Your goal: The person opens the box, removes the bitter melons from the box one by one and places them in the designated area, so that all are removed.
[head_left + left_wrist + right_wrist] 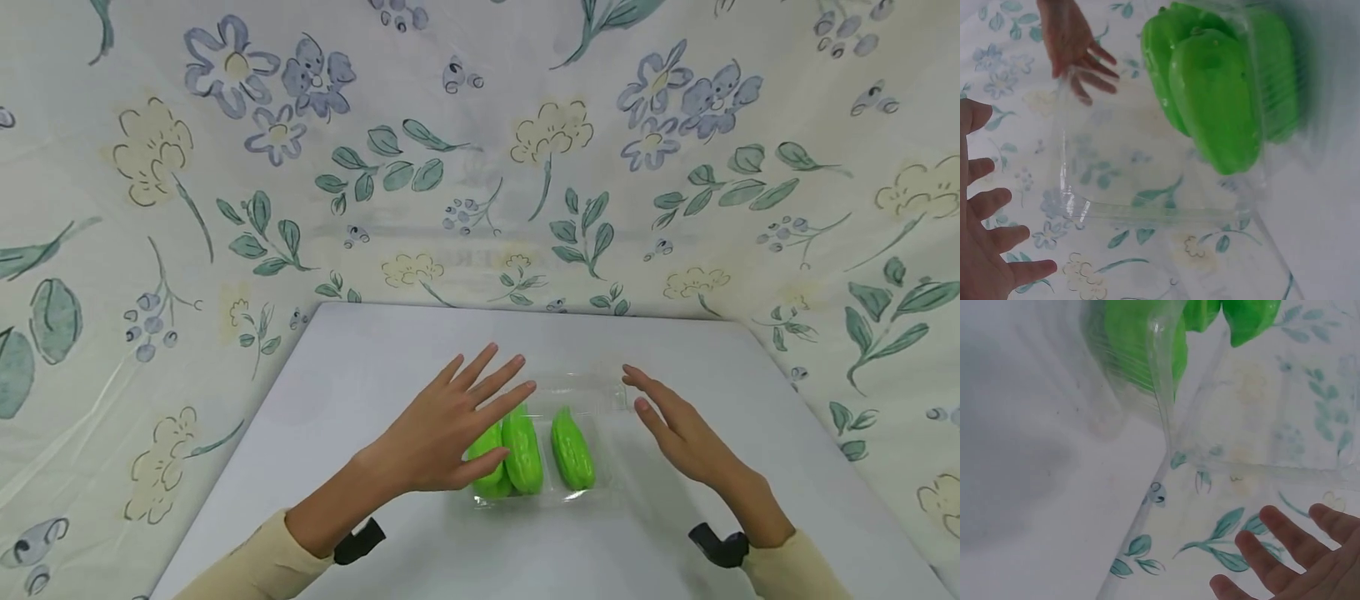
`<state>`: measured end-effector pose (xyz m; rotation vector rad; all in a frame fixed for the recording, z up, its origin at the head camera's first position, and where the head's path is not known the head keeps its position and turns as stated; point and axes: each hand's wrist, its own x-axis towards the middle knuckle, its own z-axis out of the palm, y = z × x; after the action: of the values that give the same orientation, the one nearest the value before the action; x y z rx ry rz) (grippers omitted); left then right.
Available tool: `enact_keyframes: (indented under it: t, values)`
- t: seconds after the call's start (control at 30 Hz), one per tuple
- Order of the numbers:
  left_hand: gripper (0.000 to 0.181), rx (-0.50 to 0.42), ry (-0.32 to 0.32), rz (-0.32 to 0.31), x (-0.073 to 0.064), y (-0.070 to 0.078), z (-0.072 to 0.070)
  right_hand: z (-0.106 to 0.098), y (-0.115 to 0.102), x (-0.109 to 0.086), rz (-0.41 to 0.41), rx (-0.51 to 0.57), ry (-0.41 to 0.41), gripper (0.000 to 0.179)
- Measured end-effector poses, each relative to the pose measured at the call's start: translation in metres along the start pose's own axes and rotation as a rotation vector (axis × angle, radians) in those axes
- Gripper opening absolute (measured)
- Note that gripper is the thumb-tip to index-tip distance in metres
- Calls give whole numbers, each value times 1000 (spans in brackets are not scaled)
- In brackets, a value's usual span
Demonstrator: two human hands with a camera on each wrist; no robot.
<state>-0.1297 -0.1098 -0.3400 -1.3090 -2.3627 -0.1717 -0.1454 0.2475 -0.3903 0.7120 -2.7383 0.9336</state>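
A clear plastic box (pixel 609 479) with its lid (pixel 1116 156) raised at the back stands on the table. Three bright green, ridged vegetables that look like long peppers lie in it: one pepper (pixel 573 450) on the right, another pepper (pixel 523 457) left of it, and a third (pixel 486 483) partly hidden by my left hand. That left hand (pixel 442 429) hovers over the box's left side, fingers straight and spread, holding nothing. On the other side, my right hand (pixel 678 429) is held beside the box, fingers extended and apart from it.
The white table (pixel 360 367) ends at a flower-printed cloth (pixel 465 167) that hangs behind it and at both sides. A black strap (pixel 358 542) is on the left wrist, and a similar strap (pixel 720 546) on the right.
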Motion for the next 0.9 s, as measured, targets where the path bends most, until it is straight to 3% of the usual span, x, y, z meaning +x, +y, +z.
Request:
enact_keyframes:
  t: [0.23,0.4,0.6,0.9]
  values:
    - [74,-68,36,62,-23,-3,10,-5,2,12,-9,9,11,48]
    - [76,-109,57,80,-38,2,25,-7,5,21,-29,12,18,47]
    - [76,-92,107,50,-50,9,41,-9,7,31,-45,5,13,46]
    - [73,-61,121,18,-57,9,46,-10,9,41,-66,18,16,44]
